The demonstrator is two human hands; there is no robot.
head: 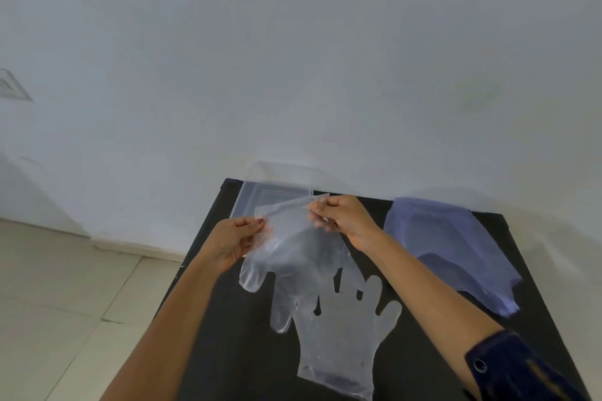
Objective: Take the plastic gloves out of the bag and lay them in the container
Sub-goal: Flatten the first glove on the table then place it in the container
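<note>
On the bench (423,352), the container (257,195) sits at the far edge, against the wall; the bag (456,247) lies to its right; one glove (342,345) lies flat nearer the person, another glove (293,247) raised between container and flat glove

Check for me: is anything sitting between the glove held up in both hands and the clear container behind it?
Nothing visible blocks it. The held glove, pinched at its cuff by the left hand and right hand, hangs just in front of the container. The other glove and the bag lie off that path.
</note>
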